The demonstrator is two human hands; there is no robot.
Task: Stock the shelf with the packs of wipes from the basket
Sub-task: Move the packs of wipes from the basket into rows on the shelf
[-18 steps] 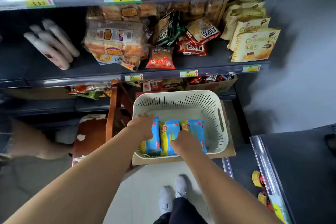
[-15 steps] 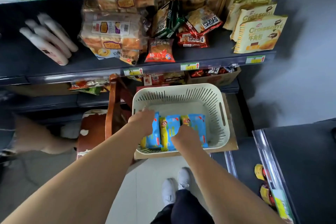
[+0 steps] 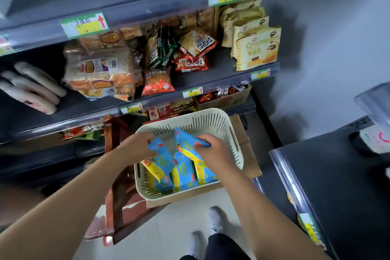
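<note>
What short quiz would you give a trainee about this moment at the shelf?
1. True or false: the left hand grips a blue pack while the right hand grips a second pack.
2. Choose: the basket is A) red, B) cream, C) black.
3. Short answer: what lies directly under the basket?

Key: 1 true; 2 B; 3 a cardboard box.

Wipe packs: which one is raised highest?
The pack gripped by the right hand, its corner tilted above the others; the second pack, in the left hand, sits lower.
</note>
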